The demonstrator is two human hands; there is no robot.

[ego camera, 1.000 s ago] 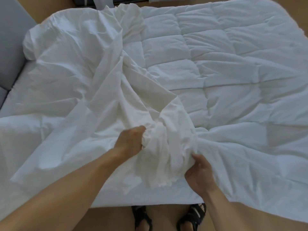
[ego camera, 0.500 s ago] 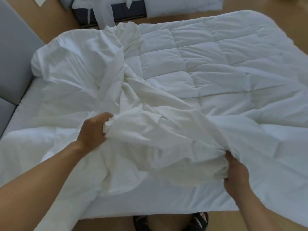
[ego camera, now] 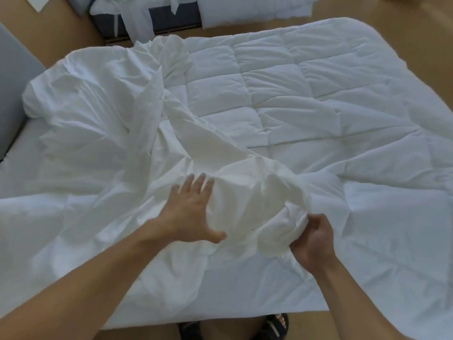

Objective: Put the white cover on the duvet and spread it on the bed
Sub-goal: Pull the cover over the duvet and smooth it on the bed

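A quilted white duvet (ego camera: 306,94) lies spread over the bed. The thin white cover (ego camera: 103,99) is crumpled across its left half, with a bunched fold running down to the near middle. My left hand (ego camera: 193,212) lies flat with straight fingers against the left side of that bunch. My right hand (ego camera: 312,239) grips the bunched end of the cover at its right side, fingers curled round the cloth.
A grey headboard or wall panel (ego camera: 14,94) stands at the left. Beyond the bed, on the wooden floor (ego camera: 61,33), lies other white bedding on a dark base (ego camera: 171,18). My sandalled feet (ego camera: 274,325) stand at the bed's near edge.
My left hand has let go of the cover and moved right, now flat against the bunch. My right hand has drawn inward, gathering the cloth that was stretched between both hands.
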